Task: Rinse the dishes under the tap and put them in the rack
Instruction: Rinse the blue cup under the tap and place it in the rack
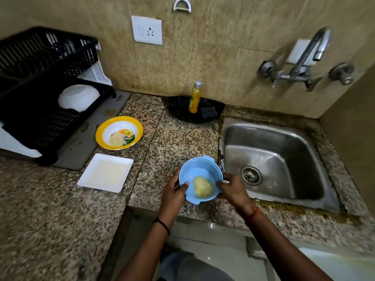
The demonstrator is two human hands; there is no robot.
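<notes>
Both hands grip the blue bowl [199,179]: the left hand [175,192] pinches its left rim, the right hand [230,187] its right rim. A yellowish lump lies inside. The bowl is just left of the steel sink [278,159], above the granite counter [60,209]. Farther left of the sink are a white square plate [105,173], a yellow-rimmed bowl [119,132] with residue, and the black rack [36,82] holding an overturned white bowl [79,97].

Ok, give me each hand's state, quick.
Left hand: holding the blue bowl by its left rim.
Right hand: holding the bowl's right rim.
</notes>
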